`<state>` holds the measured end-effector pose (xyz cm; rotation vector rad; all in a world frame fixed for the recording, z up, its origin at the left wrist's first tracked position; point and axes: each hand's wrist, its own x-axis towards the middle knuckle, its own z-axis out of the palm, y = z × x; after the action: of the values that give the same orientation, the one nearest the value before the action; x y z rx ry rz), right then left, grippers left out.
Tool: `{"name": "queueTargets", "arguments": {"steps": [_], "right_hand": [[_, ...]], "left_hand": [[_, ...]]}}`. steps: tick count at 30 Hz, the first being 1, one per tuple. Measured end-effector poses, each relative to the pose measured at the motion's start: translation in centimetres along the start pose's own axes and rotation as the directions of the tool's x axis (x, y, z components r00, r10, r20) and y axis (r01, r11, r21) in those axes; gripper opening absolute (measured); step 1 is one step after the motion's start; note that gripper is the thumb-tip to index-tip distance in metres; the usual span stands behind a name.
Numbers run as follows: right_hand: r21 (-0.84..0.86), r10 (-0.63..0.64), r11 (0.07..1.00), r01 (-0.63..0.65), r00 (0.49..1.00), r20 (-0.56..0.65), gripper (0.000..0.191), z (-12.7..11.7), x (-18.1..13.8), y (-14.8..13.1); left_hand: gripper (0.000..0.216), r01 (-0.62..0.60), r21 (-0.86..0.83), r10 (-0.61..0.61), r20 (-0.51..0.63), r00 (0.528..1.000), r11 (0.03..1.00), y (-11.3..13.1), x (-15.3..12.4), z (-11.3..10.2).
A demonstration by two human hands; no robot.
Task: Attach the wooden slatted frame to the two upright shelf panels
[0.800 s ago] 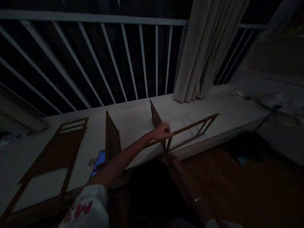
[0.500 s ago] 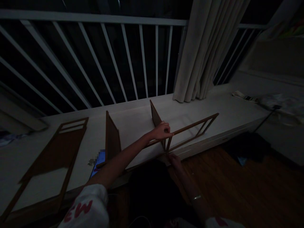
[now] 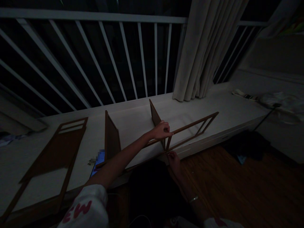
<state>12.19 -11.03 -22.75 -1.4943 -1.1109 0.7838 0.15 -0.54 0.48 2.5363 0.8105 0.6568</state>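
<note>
A partly joined brown wooden frame lies on its side on a long white ledge, with two upright panels, a left panel and a middle panel. My left hand is closed around the frame at the joint by the middle panel, thumb along the upper rail. Below it, at the lower front corner of that joint, my right hand is closed in a pinch. Whatever those fingertips hold is too small and dark to make out.
A separate brown wooden panel with legs lies flat at the left. Near the left panel are a lit phone and small metal pieces. White railings and a curtain stand behind the ledge. Dark cloth lies on the wooden floor.
My right hand has turned and lifted slightly at the lower corner, its fingers now more curled. My left hand and the wooden frame have stayed in place.
</note>
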Motion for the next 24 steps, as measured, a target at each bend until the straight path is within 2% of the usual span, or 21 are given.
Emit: {"name": "queueTargets", "arguments": {"steps": [7, 16, 20, 24], "right_hand": [[-0.132, -0.105, 0.985, 0.110, 0.993, 0.045, 0.029, -0.6, -0.1, -0.1], [-0.225, -0.044, 0.973, 0.049, 0.999, 0.029, 0.034, -1.5, -0.5, -0.4], [-0.126, 0.050, 0.991, -0.040, 0.995, 0.085, 0.036, -1.1, -0.4, -0.2], [0.145, 0.194, 0.965, -0.218, 0.967, 0.165, 0.034, -0.1, -0.2, 0.0]], "left_hand": [[0.027, 0.003, -0.013, -0.003, 0.011, 1.000, 1.000, 0.0, 0.0, -0.1], [0.028, 0.008, -0.017, -0.008, -0.006, 1.000, 1.000, -0.2, -0.1, 0.3], [0.027, -0.004, -0.012, 0.004, -0.002, 1.000, 1.000, -0.2, -0.1, 0.2], [0.027, 0.004, -0.024, -0.004, -0.003, 1.000, 1.000, 0.0, -0.1, 0.2]]}}
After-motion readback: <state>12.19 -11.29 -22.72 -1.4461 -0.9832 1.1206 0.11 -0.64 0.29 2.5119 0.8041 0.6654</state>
